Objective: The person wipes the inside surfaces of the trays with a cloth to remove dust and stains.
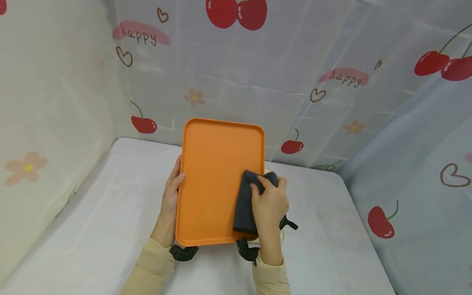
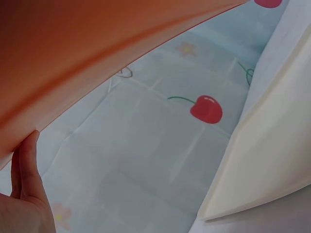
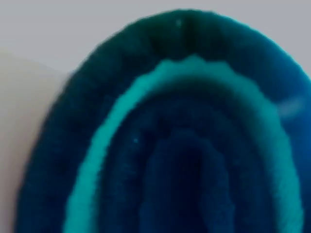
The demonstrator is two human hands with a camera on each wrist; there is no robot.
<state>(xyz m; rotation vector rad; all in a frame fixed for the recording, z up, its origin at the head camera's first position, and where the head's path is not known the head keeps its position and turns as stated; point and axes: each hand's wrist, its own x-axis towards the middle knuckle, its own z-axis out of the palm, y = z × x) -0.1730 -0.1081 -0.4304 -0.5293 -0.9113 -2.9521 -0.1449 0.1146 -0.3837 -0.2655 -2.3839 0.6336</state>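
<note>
An orange rectangular tray [image 1: 217, 176] is held up off the table, tilted with its inner face toward me. My left hand [image 1: 171, 196] grips its left edge, thumb at the rim. In the left wrist view, fingers [image 2: 29, 167] of that hand press the back of the orange tray [image 2: 87, 48]. My right hand [image 1: 271, 203] pinches a folded dark grey cloth [image 1: 245, 209] against the lower right part of the tray's face. The folded cloth [image 3: 189, 39] fills the right wrist view, close and blurred, and the right hand's fingers are hidden there.
Behind the orange tray, a cream tray [image 2: 267, 141] lies on the white table [image 1: 324, 229], mostly covered in the head view. Black wrist straps [image 1: 248, 250] show at both wrists. Printed curtains [image 1: 236, 61] enclose the table at the back and sides.
</note>
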